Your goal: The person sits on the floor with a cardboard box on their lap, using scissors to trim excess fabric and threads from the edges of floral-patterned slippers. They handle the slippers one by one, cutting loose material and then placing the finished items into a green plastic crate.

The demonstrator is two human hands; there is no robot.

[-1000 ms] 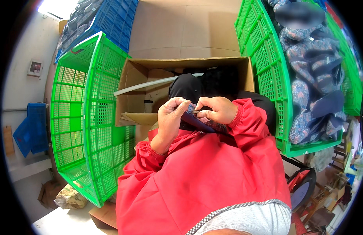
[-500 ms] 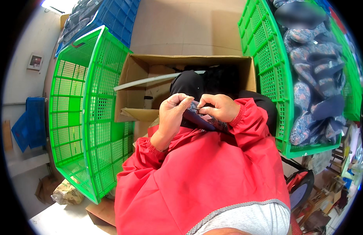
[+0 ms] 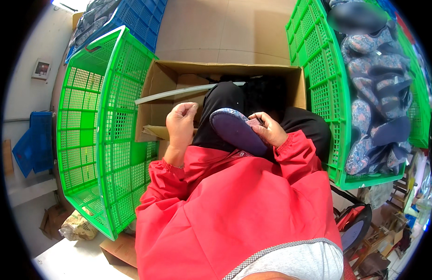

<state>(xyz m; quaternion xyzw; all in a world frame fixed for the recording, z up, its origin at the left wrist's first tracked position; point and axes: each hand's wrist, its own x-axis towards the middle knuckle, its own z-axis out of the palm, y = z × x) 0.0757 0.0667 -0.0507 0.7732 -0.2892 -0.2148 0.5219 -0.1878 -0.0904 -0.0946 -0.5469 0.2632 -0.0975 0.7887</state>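
A slipper [image 3: 237,128] with a smooth navy sole and a floral edge rests over my lap, its sole turned up toward me. My right hand [image 3: 270,129] grips it along its right side, with a small pinkish patch by the fingertips. My left hand [image 3: 181,122] is raised apart from the slipper, to its left. Thumb and fingers there are pinched together; whatever they hold, if anything, is too small to make out. The slipper's upper is mostly hidden beneath the sole and my right hand.
An open cardboard box [image 3: 230,68] with a pale curved strip [image 3: 178,93] lies beyond my knees. On the left stands a green crate [image 3: 125,135], with a blue crate [image 3: 139,23] behind. Another green crate [image 3: 321,88] on the right holds several floral slippers [image 3: 365,102].
My left hand has come away from the slipper, moving left and up. In my right hand the slipper has turned so its sole now shows.
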